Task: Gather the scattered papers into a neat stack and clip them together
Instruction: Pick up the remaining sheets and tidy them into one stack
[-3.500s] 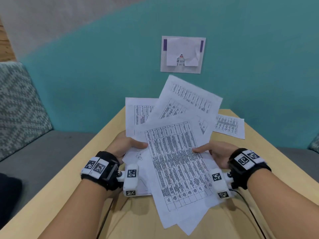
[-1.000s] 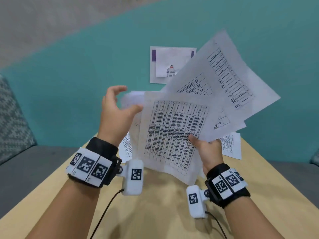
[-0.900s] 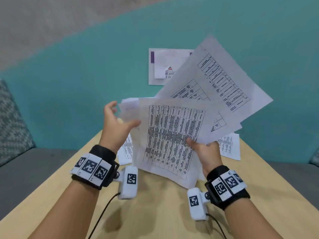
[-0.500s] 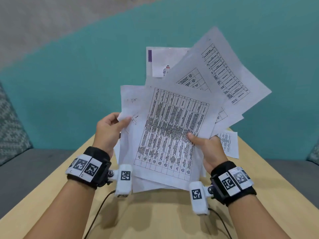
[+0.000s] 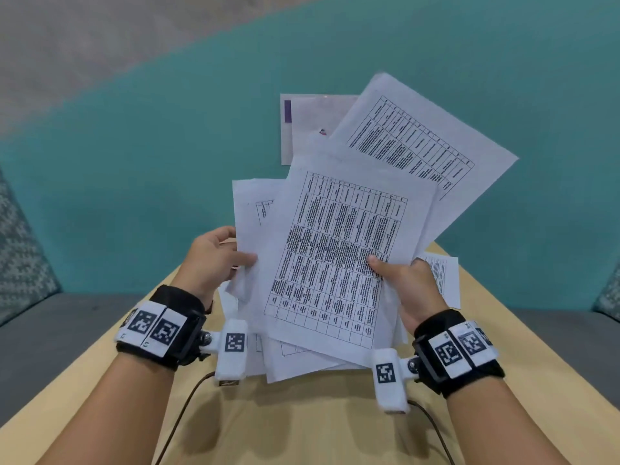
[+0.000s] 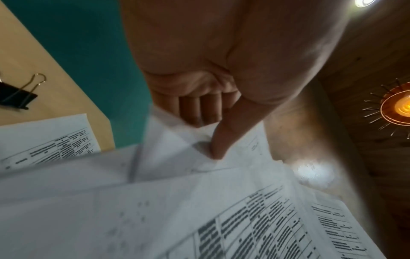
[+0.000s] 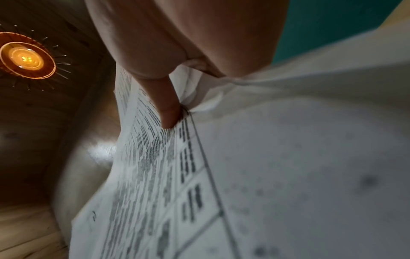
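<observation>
Several white printed papers [image 5: 339, 260] are held fanned and upright above the wooden table [image 5: 302, 424]. My left hand [image 5: 218, 260] pinches the left edge of the fan, thumb in front [image 6: 221, 140]. Over on the right edge my right hand [image 5: 402, 280] grips the sheets, its thumb [image 7: 168, 112] pressed on the front page. One sheet [image 5: 443, 276] still lies flat on the table beyond my right hand; the left wrist view shows this flat sheet [image 6: 48, 138] too. A black binder clip [image 6: 17, 94] lies on the table near that sheet, seen only in the left wrist view.
A teal wall [image 5: 151, 162] stands behind the table, with a paper notice [image 5: 302, 125] stuck on it. Grey seat cushions [image 5: 50, 327] flank the table on both sides. A patterned pillow [image 5: 20, 250] is at the left edge.
My left hand, open and lifted a second ago, has come down and taken hold of the left edge of the papers. The fan has been drawn closer together and slightly lower.
</observation>
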### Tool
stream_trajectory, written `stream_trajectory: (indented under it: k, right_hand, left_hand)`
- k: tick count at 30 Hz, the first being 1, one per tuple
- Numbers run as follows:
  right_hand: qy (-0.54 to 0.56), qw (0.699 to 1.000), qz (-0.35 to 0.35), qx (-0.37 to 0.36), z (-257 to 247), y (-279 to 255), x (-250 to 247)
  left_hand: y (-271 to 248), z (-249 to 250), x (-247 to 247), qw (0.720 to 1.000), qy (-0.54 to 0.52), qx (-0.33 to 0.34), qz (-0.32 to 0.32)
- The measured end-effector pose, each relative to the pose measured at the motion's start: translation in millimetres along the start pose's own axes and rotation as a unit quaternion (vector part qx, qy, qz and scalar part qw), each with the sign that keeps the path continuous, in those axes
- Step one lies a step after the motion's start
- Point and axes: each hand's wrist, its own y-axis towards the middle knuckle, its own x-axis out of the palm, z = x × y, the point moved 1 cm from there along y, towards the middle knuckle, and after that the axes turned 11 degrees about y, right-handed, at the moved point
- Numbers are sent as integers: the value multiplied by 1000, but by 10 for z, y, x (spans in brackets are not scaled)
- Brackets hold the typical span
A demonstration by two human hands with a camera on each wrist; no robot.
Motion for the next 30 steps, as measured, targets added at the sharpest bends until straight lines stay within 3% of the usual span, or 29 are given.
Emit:
stream_trajectory:
  k: [6, 12, 15, 18, 21, 23, 25, 30]
  right_hand:
    - [-50, 997, 18, -58, 9, -3, 70]
    - [-77, 997, 12, -10, 64, -114, 88]
    - [-72, 997, 9, -12, 31, -136, 73]
    - [-73, 997, -6, -20, 12, -147, 77]
    - [-85, 996, 0, -38, 55, -139, 101]
    - [-91, 995, -2, -31, 89, -133, 104]
    - [-79, 997, -2, -18, 93, -135, 89]
    - [-59, 998, -11, -6, 52, -130, 30]
  left_hand:
    - [-38, 82, 95, 999, -13, 31, 7]
    - [-85, -45, 291, 1000, -25, 3, 15]
    - [-69, -48, 313, 998, -23, 10, 52]
    - [-45, 186, 238, 984, 28, 80, 159]
    - [-21, 677, 170, 936, 159, 207, 235]
    - [24, 1048, 217, 922, 195, 261, 207]
    - [79, 1373, 320, 925, 202, 282, 153]
    - [240, 1818, 499, 948, 175, 266, 19]
